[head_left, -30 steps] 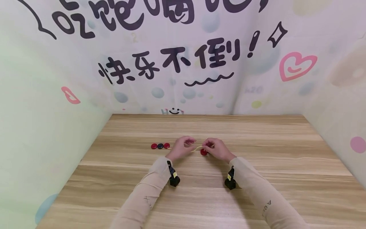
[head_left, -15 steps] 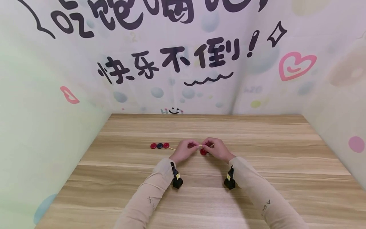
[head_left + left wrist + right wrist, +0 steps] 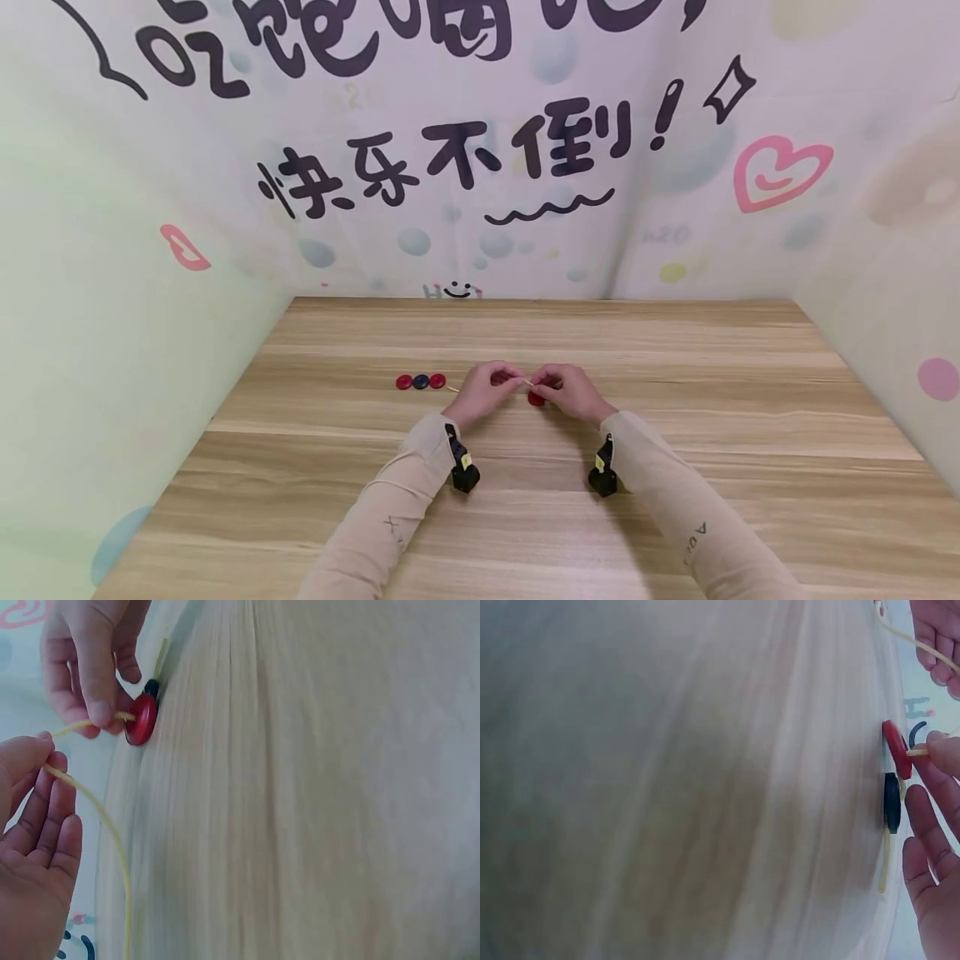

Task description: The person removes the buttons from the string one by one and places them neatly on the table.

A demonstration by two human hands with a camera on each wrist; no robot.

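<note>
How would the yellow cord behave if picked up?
Probably floppy: the yellow cord bends in a loose curve from the left hand. Likely light, being so thin. Lifting it may drag the red disc apparently threaded on it near the right hand.

We log a pale far wall [image 3: 570, 250] with bold black Chinese characters [image 3: 467, 158] above grey-blue bubbles [image 3: 414, 242], a pink heart outline [image 3: 780, 181] toward the right. Left wall [image 3: 75, 333]: light green tint. Right wall [image 3: 885, 308]: whitish, one mauve dot [image 3: 939, 379]. Wood-grain tabletop [image 3: 705, 367] between; we see soft glare [image 3: 551, 542] near its near middle.
</note>
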